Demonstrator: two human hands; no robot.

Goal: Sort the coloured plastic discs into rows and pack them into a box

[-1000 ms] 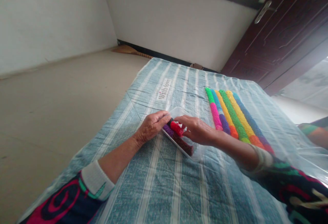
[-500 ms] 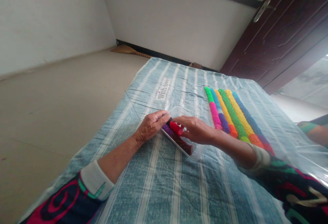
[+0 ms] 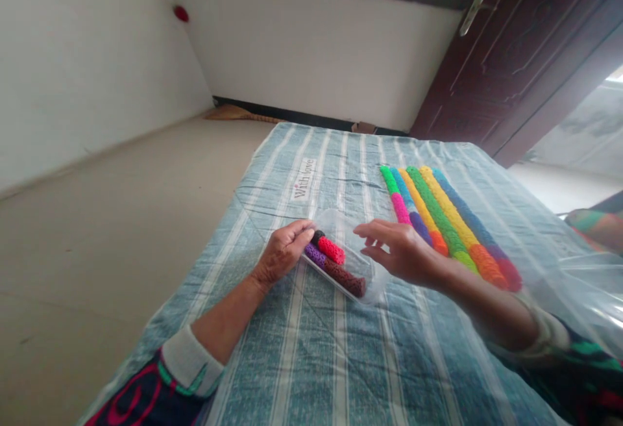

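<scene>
My left hand (image 3: pixel 286 248) is closed on the left end of a clear plastic box (image 3: pixel 374 288), thumb over the rim. Inside the box lie two rows of small, rough-textured round pieces: a purple (image 3: pixel 315 255) and brown row (image 3: pixel 345 276) along the near side, and a shorter black and red row (image 3: pixel 331 250) beside it. My right hand (image 3: pixel 389 244) hovers over the box's right side, fingers bent and apart, with nothing visible in it. The red pieces lie just left of its fingertips.
Several long rows of coloured round pieces (image 3: pixel 440 218) lie side by side right of the box, on a striped blue cloth (image 3: pixel 272 361). Clear plastic sheeting (image 3: pixel 579 283) is at the right edge. A dark red door (image 3: pixel 491 69) stands behind.
My right hand has let go of the red pieces and moved right, away from them. My left hand stays on the box. The view has shifted slightly.
</scene>
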